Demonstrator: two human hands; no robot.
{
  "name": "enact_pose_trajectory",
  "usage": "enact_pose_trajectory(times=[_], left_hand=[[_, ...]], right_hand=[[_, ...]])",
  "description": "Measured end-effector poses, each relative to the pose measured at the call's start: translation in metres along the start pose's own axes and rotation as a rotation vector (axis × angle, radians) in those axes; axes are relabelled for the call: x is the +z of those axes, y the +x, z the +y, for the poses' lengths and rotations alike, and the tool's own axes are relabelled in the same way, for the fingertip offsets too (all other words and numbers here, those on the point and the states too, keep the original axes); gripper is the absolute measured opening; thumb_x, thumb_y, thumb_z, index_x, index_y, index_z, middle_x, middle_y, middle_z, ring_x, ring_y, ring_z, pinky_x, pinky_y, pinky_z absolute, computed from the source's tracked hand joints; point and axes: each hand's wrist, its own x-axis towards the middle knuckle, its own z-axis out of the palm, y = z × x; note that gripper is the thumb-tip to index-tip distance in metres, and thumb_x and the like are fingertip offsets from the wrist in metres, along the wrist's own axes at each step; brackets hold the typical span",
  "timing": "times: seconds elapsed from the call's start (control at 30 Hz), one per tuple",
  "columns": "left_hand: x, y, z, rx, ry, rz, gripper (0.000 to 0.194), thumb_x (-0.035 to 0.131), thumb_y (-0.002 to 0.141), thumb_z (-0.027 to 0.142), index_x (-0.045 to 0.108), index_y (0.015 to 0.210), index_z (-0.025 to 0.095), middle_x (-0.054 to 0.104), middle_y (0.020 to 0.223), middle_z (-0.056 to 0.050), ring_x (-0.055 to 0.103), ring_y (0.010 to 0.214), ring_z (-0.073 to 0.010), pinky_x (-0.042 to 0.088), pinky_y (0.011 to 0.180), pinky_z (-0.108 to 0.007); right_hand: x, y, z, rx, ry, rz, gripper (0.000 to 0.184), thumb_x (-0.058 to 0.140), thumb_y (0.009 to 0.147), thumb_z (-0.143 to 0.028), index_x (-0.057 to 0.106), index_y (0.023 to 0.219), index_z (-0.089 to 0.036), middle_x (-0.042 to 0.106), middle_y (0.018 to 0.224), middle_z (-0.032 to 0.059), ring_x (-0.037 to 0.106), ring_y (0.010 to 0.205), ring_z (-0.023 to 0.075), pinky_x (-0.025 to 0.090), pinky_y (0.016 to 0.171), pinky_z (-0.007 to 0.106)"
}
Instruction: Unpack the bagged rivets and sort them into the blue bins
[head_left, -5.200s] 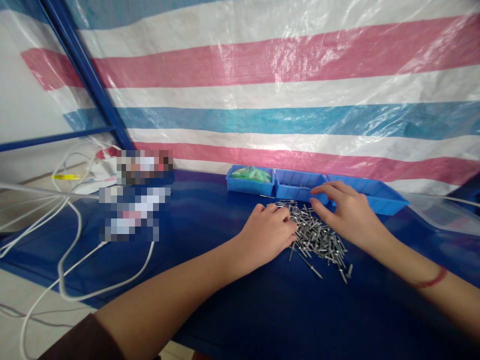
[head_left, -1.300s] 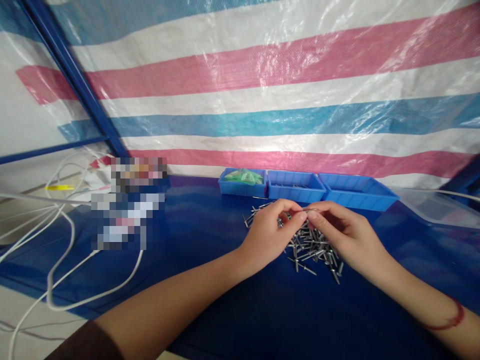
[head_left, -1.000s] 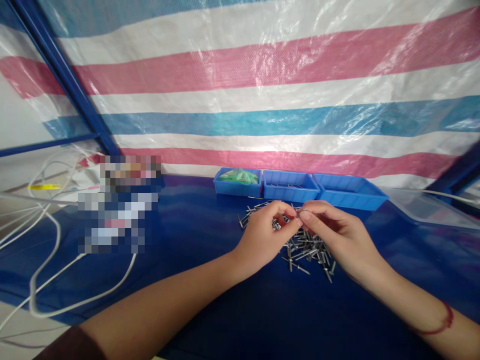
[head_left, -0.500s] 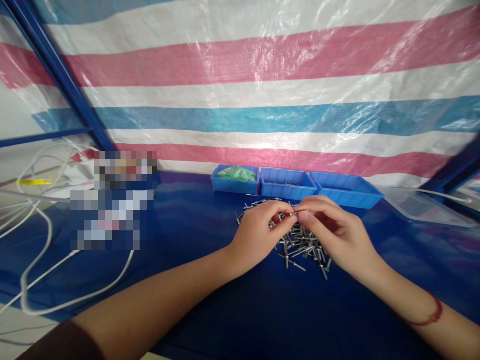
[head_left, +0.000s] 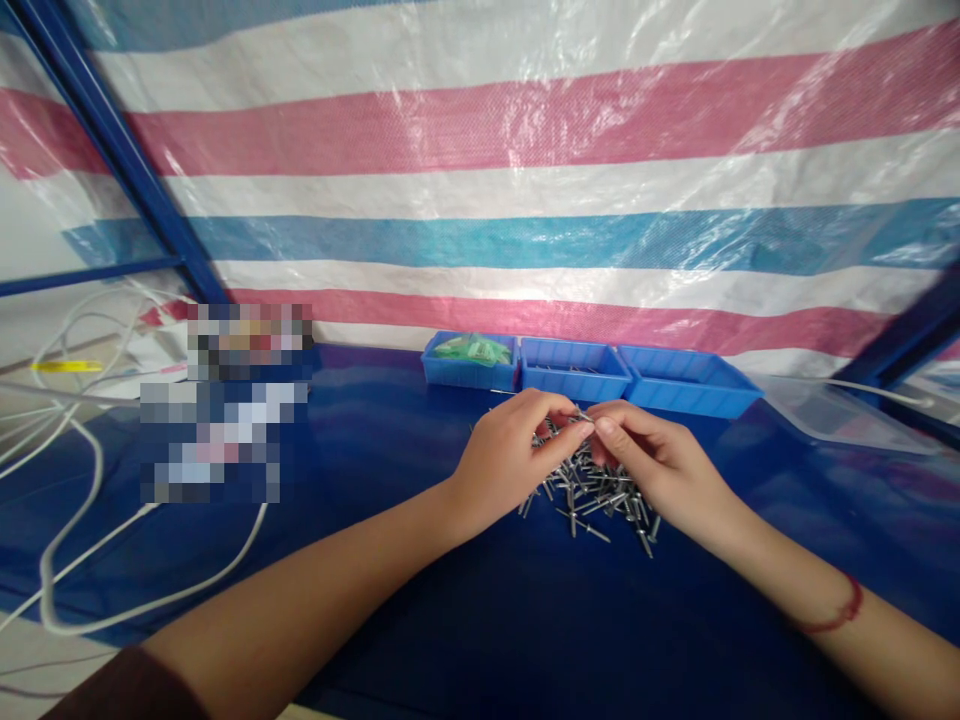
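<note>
Over a loose pile of silver blind rivets (head_left: pixel 600 490), my two hands meet at the fingertips. My left hand (head_left: pixel 506 455) pinches a small rivet (head_left: pixel 583 416) between thumb and index finger. From the other side, the thumb and fingers of my right hand (head_left: pixel 660 455) close at the same rivet, their tips almost touching the left ones. Part of the rivet is hidden by the fingers. The pile lies on a blue tabletop (head_left: pixel 480 630), partly covered by both hands.
Three blue bins stand behind the pile: one with a green bag (head_left: pixel 472 350), a middle bin (head_left: pixel 576 385) with a few rivets, and a right bin (head_left: pixel 697 397). A clear plastic tray (head_left: pixel 847 415) lies right. White cables (head_left: pixel 97 625) and blurred-out items (head_left: pixel 225 430) are left.
The rivet at my fingertips has turned from nearly level to tilted. My left hand has shifted slightly left, and my right fingers have closed in near it.
</note>
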Motion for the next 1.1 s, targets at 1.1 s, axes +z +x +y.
enact_pose_trajectory(times=[1.1], left_hand=[[0.024,0.008,-0.019,0.064,0.284,-0.357,0.014,0.063,0.081,0.037,0.072,0.087,0.028,0.065,0.108,0.001,0.054,0.103,-0.0227,0.04,0.091,-0.04]], right_hand=[[-0.008,0.0,0.036,-0.059,-0.385,0.138,0.015,0.05,0.083,-0.022,0.064,0.085,-0.018,0.068,0.082,0.0048,0.062,0.07,0.0172,0.048,0.063,0.028]])
